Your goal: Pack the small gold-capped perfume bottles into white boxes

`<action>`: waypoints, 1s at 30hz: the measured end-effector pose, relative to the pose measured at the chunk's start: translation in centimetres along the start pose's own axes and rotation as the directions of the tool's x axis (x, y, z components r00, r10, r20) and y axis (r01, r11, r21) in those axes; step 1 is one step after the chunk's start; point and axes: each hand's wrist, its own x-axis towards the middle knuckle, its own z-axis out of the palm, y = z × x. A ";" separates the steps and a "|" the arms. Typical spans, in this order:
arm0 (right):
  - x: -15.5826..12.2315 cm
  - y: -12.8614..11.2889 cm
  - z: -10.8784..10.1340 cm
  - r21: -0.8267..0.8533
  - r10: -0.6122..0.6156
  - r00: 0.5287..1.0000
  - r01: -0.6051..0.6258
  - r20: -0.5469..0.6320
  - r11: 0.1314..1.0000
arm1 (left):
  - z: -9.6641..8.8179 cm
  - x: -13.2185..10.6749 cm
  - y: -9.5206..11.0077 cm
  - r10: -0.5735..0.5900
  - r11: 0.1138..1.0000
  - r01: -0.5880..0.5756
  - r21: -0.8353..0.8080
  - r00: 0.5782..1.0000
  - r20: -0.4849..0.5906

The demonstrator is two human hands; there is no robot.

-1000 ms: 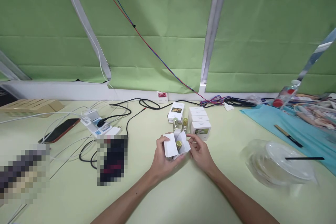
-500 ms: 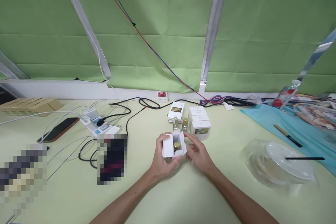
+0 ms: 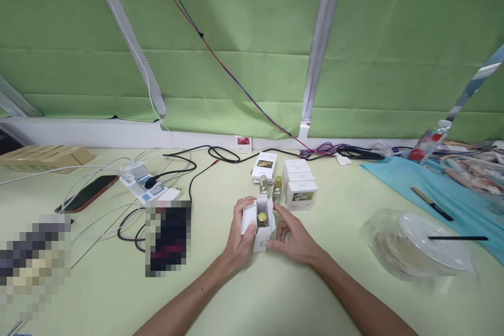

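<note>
A small white box (image 3: 260, 244) stands with its top flaps raised in front of me. Inside it sits a little bottle with a gold cap (image 3: 262, 218). My left hand (image 3: 239, 236) is wrapped round the left side of the box, its thumb by the left flap. From the right, my right hand (image 3: 296, 237) grips the box between thumb at the front and index finger at the rear flap. Just behind stand a silver-capped bottle (image 3: 263, 185) and a gold-capped bottle (image 3: 277, 189). A row of closed white boxes (image 3: 301, 197) is at the right.
Flat cartons (image 3: 263, 166) lie behind the bottles. A power strip (image 3: 144, 184) with cables and a phone (image 3: 90, 192) are at left. To the right are a bagged white-lidded container (image 3: 433, 244), a knife (image 3: 432, 203) and a blue cloth (image 3: 397, 173).
The box has turned and tilted slightly, so its printed front face now shows. My left thumb moved from the front up to the left flap, and my right thumb came onto the front.
</note>
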 end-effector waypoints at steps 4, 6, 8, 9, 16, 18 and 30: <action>0.0 -0.4 -0.1 -0.009 -0.013 1.000 0.014 0.017 1.000 | 0.0 0.0 -0.1 0.006 1.000 -0.006 0.011 1.000 -0.004; 0.0 -0.6 -0.2 -0.008 -0.018 0.999 0.019 0.027 1.000 | 0.0 0.0 0.1 0.016 1.000 -0.016 0.025 1.000 -0.003; 0.0 -0.7 -0.2 -0.009 -0.017 0.999 0.017 0.028 1.000 | 0.0 0.2 0.3 0.021 0.999 -0.021 0.042 1.000 0.000; 0.0 -0.7 -0.2 -0.010 -0.015 0.999 0.016 0.029 1.000 | 0.0 0.2 0.4 0.024 0.999 -0.024 0.048 1.000 0.002; 0.0 -0.9 -0.2 -0.015 -0.005 0.999 0.005 0.034 1.000 | 0.0 0.6 0.8 0.073 0.995 -0.074 0.068 0.997 0.015; 0.0 -1.0 -0.3 -0.024 -0.005 0.999 0.006 0.033 1.000 | 0.0 0.6 0.7 0.087 0.994 -0.088 0.069 0.996 0.016; -0.1 0.0 -0.2 -0.014 -0.092 0.996 0.092 -0.001 0.996 | 0.0 0.5 -0.4 0.075 0.996 -0.075 0.055 0.997 0.002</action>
